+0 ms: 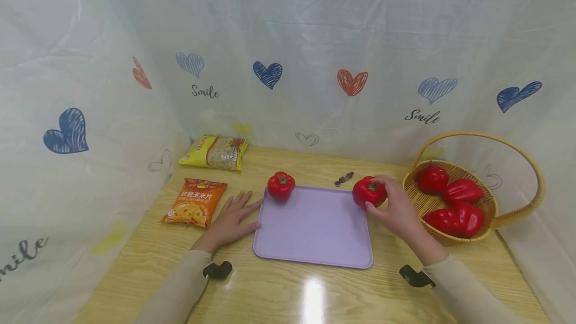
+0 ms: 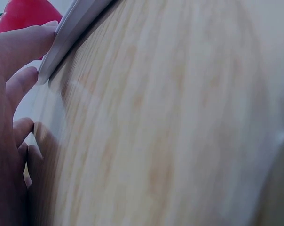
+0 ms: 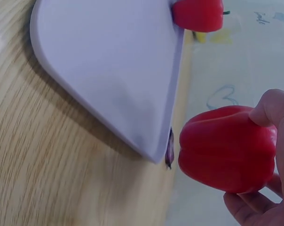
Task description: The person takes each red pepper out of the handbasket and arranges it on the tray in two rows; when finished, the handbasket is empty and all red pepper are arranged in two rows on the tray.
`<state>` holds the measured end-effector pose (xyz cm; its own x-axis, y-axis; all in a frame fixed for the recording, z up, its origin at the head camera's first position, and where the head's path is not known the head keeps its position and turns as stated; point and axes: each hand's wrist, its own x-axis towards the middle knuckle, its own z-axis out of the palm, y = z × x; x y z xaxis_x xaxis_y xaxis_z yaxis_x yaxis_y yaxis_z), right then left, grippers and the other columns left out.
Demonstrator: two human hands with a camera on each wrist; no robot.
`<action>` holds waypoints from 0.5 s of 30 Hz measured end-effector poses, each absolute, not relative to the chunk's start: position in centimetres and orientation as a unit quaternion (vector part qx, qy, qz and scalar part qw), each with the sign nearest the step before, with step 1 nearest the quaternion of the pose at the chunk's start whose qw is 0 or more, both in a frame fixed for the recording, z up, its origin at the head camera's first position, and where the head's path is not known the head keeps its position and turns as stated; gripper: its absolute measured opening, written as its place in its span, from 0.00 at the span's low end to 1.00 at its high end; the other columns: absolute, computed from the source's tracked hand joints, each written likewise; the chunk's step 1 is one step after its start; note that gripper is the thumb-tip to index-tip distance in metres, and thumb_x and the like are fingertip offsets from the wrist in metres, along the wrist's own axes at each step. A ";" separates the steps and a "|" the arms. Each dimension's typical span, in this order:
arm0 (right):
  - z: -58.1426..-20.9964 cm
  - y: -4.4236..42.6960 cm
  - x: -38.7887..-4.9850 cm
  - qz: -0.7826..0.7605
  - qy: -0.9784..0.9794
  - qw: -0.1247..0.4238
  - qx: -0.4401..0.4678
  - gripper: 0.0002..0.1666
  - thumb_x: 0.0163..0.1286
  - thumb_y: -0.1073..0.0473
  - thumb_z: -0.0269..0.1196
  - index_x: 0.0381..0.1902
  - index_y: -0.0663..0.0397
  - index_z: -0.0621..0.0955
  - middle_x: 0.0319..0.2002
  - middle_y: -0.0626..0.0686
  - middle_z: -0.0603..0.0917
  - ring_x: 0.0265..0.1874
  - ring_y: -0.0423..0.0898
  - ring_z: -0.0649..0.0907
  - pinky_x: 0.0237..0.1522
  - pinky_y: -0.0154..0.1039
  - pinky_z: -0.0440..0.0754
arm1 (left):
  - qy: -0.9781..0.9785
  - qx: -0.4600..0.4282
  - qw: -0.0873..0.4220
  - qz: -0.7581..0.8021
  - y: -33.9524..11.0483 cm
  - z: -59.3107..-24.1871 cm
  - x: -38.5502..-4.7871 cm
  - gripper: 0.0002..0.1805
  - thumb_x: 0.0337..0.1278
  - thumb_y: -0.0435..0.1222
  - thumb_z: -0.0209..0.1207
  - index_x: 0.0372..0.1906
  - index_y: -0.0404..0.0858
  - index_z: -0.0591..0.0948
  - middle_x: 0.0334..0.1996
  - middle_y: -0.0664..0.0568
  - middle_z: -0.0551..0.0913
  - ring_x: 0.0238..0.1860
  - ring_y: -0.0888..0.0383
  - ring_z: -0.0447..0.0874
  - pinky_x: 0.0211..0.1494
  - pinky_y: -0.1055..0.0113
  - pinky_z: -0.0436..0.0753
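Note:
In the head view a lilac tray (image 1: 315, 229) lies on the wooden table. One red bell pepper (image 1: 281, 187) sits at the tray's far left corner. My left hand (image 1: 231, 221) lies flat at the tray's left side, fingers spread, with thumb and forefinger touching its rim. My right hand (image 1: 398, 209) grips a second red bell pepper (image 1: 366, 193) by the tray's far right corner. The right wrist view shows this held pepper (image 3: 226, 148) raised above the table, between thumb and fingers.
On the right stands a wicker basket (image 1: 411, 194) with a tall handle, holding several red peppers. A small wrapped candy (image 1: 345, 179) lies behind the tray. An orange snack bag (image 1: 195, 203) and a yellow snack bag (image 1: 215, 152) lie at the left. A printed curtain (image 1: 310, 114) hangs behind.

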<state>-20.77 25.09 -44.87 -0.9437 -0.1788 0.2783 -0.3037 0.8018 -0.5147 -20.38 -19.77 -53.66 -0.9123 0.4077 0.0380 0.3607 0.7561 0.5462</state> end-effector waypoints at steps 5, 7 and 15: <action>-45.4 23.9 -21.2 0.301 -0.938 0.106 0.137 0.40 0.54 0.62 0.77 0.63 0.60 0.71 0.59 0.63 0.77 0.58 0.62 0.76 0.54 0.63 0.82 | 0.937 0.204 0.042 0.281 -19.8 -53.7 -20.4 0.38 0.65 0.61 0.57 0.77 0.54 0.67 0.81 0.43 0.52 0.81 0.41 0.40 0.80 0.42 0.36; -45.6 23.4 -21.4 0.308 -0.934 0.108 0.145 0.40 0.55 0.63 0.77 0.62 0.60 0.72 0.59 0.63 0.77 0.58 0.62 0.76 0.54 0.63 0.82 | 0.937 0.204 0.044 0.280 -19.8 -53.7 -20.4 0.38 0.66 0.61 0.57 0.77 0.54 0.67 0.81 0.43 0.52 0.81 0.41 0.39 0.80 0.42 0.36; -46.2 21.4 -22.2 0.323 -0.929 0.090 0.155 0.38 0.57 0.63 0.75 0.63 0.58 0.72 0.60 0.62 0.77 0.61 0.61 0.75 0.59 0.63 0.79 | 0.938 0.202 0.045 0.279 -19.7 -53.6 -20.4 0.38 0.66 0.60 0.58 0.77 0.54 0.67 0.81 0.43 0.52 0.82 0.41 0.39 0.80 0.42 0.36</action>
